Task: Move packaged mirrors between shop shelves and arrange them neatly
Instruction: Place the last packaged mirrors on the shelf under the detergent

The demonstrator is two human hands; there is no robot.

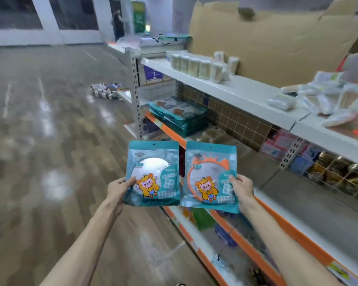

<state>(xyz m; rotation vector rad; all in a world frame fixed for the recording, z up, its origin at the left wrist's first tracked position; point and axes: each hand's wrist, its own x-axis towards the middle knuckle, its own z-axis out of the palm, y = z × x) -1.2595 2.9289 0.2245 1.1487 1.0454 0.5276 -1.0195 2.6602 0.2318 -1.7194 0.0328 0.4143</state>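
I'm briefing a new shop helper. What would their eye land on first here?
Two teal plastic mirror packets with a yellow cartoon figure sit side by side at centre: the left hand grips the packet with a plain round mirror, the right hand the packet with an orange-rimmed mirror. Beyond them a stack of teal packets lies under the white top shelf, where a large brown cardboard sheet stands at the back.

A glossy wood-plank floor (50, 141) shows pale patches of reflected light, with dark windows (15, 11) along the far wall. White and orange-edged shelves (225, 87) line the right side, backed by brown cardboard (277, 44).
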